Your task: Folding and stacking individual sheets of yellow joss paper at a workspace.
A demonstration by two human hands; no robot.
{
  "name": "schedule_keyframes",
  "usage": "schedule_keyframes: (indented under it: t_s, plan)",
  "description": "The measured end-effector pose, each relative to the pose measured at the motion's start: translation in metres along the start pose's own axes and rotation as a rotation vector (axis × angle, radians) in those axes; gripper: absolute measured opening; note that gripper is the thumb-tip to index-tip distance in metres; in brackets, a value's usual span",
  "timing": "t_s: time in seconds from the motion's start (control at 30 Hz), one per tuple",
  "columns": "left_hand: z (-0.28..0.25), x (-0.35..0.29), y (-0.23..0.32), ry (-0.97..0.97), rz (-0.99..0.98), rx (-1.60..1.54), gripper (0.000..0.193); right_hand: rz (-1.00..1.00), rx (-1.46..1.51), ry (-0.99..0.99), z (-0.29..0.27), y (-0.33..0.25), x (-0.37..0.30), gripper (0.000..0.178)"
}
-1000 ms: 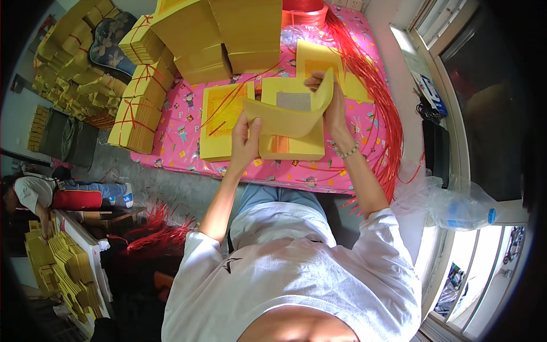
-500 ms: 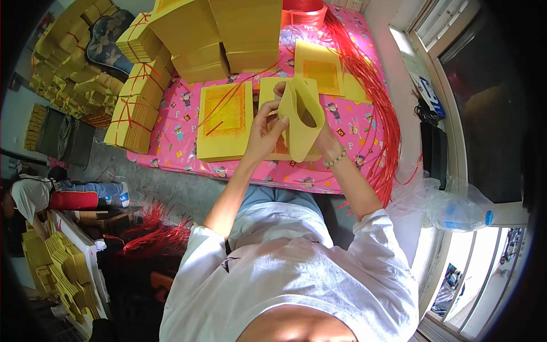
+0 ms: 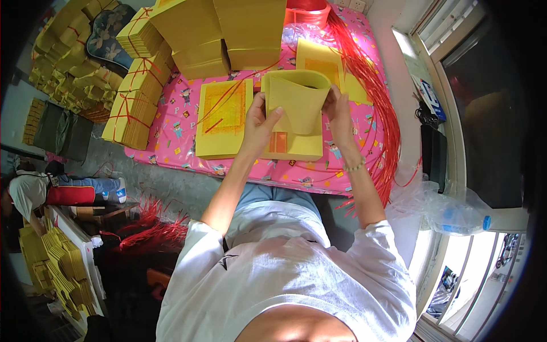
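A curled sheaf of plain yellow paper [image 3: 297, 102] stands upright between my hands, its top edge bent round into a loop. My left hand [image 3: 259, 126] grips the left side, thumb across the front. At the other side, my right hand [image 3: 340, 117], with a beaded bracelet at the wrist, holds the right edge; some of its fingers are hidden behind the paper. Directly below lies a stack of yellow paper [image 3: 307, 149] with an orange-red patch partly covered by the sheaf. To the left is another yellow stack [image 3: 224, 145] with an orange printed square and red strands across it.
A pink patterned cover [image 3: 188, 154] spans the table. Tall yellow stacks [image 3: 199, 57] and red-tied bundles [image 3: 128, 117] stand at the back and left. Long red strands [image 3: 390, 137] hang down the right side from a red tub [image 3: 305, 14]. Another person [image 3: 31, 194] bends over yellow stacks at far left.
The sheaf has turned from edge-on to broad side facing me. My left hand has shifted slightly left and down, and my right hand has come out from behind to the right edge.
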State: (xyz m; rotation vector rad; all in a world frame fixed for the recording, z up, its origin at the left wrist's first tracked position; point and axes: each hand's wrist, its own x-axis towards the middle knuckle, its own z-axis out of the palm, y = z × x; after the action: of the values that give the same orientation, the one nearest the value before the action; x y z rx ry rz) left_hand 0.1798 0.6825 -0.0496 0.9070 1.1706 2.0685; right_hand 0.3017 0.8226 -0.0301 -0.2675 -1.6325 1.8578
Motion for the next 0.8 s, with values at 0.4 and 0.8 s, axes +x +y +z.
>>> schedule_keyframes:
  t_s: [0.4,0.8]
  plan:
    - [0.000,-0.009,-0.019,0.012,0.176,0.352,0.033,-0.205,-0.551,-0.050,0.012,0.004,-0.022,0.054]
    - [0.008,0.012,0.021,-0.010,-0.288,0.082,0.032,0.049,-0.228,-0.052,0.008,-0.008,-0.003,0.047]
